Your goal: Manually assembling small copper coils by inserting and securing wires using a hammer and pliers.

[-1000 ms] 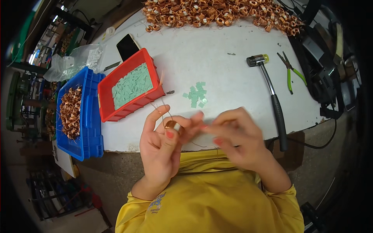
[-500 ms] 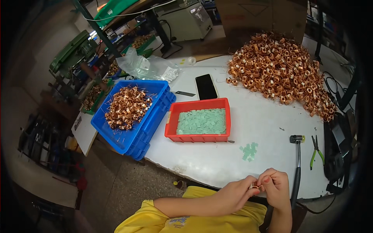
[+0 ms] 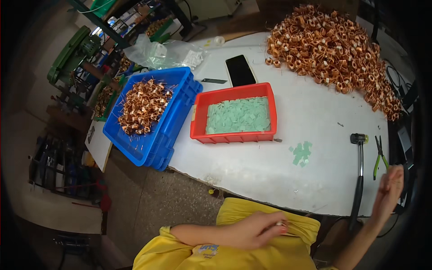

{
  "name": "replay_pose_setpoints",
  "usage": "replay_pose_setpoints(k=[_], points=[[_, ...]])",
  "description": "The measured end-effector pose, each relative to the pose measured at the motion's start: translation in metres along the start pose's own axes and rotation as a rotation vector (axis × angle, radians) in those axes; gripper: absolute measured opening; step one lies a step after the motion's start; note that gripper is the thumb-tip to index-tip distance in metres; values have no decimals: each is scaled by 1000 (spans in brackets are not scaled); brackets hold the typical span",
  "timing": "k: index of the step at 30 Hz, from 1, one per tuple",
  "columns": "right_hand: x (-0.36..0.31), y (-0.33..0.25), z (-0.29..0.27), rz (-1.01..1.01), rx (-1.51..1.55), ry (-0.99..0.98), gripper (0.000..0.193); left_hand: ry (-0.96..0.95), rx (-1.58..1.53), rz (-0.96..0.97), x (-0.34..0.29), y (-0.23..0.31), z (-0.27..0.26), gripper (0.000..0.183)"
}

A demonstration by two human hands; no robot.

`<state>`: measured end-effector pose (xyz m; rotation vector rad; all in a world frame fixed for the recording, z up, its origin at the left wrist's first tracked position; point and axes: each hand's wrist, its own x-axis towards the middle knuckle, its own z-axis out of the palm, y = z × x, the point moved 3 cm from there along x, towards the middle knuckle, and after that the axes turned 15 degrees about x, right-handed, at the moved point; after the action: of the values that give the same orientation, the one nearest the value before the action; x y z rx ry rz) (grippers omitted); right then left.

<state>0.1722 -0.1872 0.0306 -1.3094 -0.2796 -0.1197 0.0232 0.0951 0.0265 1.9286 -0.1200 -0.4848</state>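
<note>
My left hand (image 3: 254, 230) is closed in front of my yellow shirt, thumb and fingers pinching a small copper coil (image 3: 281, 223) that is mostly hidden by the fingers. Out at the right edge of the table, my right hand (image 3: 389, 186) is raised beside the green-handled pliers (image 3: 379, 157). Its fingers look curled but blurred, and whether they touch a handle is unclear. Just left of the pliers lies a hammer (image 3: 360, 175) with a black grip. Small green rectangular pieces (image 3: 301, 154) are scattered on the white table (image 3: 252, 173).
A red bin (image 3: 234, 138) holds many green pieces. On its left, a blue crate (image 3: 168, 126) contains copper coils. A large heap of copper coils (image 3: 333, 51) covers the back right. Behind the red bin are a phone (image 3: 240, 70), a dark flat blade (image 3: 213, 81) and a clear plastic bag (image 3: 166, 54).
My hands were together at the coil; the right one has left it and swung right toward the pliers. The left keeps the coil, slightly lower and further left. The whole view has shifted.
</note>
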Motion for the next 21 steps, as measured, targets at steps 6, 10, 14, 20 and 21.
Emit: replay_pose_setpoints(k=[6,10,14,20,21], points=[[-6,10,130,103,-466,-269,6,194,-319,-13,6,-10,-21,17],[6,44,153,-161,-918,-294,14,187,-364,-13,10,1,-20,19],[8,64,158,-81,-1037,-288,15,197,-411,-19,9,-6,-20,19],[11,69,152,27,-979,-321,11,193,-414,-27,16,-12,-19,18],[12,69,152,51,-954,-327,10,193,-402,-34,17,-12,-20,18]])
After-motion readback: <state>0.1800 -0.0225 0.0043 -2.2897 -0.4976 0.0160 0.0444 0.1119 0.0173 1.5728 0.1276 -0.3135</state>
